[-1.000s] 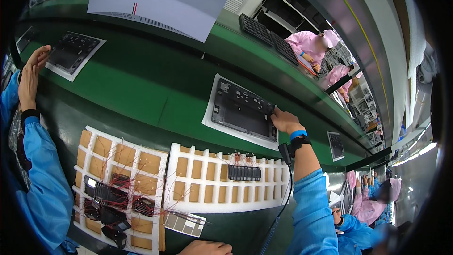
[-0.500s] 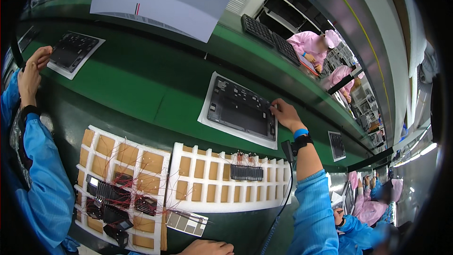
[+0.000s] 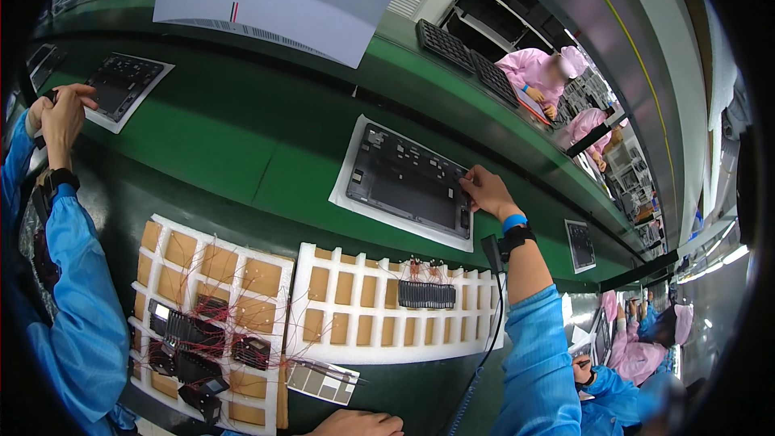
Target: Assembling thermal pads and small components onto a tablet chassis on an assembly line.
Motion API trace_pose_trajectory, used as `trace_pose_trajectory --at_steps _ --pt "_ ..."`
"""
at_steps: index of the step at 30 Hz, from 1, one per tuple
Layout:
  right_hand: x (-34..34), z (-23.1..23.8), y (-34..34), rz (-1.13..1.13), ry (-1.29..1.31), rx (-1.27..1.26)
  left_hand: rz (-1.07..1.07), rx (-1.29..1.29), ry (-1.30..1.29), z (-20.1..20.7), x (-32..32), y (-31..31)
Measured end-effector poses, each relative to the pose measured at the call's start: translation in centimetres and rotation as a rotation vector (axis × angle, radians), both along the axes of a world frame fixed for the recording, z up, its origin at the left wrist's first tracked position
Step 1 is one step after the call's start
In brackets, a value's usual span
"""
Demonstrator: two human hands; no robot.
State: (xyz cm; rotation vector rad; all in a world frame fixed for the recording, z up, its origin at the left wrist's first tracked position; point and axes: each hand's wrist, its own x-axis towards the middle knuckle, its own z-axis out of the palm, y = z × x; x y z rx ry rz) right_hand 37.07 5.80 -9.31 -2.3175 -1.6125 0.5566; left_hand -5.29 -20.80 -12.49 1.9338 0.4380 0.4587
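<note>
Thin tablet housing, best held by its rim

The dark tablet housing lies flat on a white sheet on the green strip, beyond two white foam trays. Its inner side faces up, dotted with small pale patches. The person's right hand meets its right end, thumb and fingertips bunched there; whether they pinch the rim or merely touch it cannot be told. The left hand is at the lower edge of the view, back upward, and its grip cannot be made out.

The housing looks broad, thin and probably light: stiff enough to keep flat, though it might flex if lifted by one corner. Its smooth edges may slip, and the sheet beneath could slide with it. The outer rim at both short ends seems the sound place to hold, with fingertips clear of the patches.
</note>
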Motion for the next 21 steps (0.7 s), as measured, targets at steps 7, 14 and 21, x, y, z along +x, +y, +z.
trace_pose_trajectory --at_steps 7,14,21 --pt "-0.3 -1.5 0.2 0.033 -0.022 0.113 -0.006 0.009 0.008 0.1 0.0 0.1" --pt "0.1 -3.0 0.5 0.031 -0.251 0.2 0.002 0.024 -0.01 0.5 0.0 -0.1" --pt "-0.7 0.3 -3.1 0.211 -0.361 0.235 0.002 0.027 -0.028 0.2 0.0 -0.3"
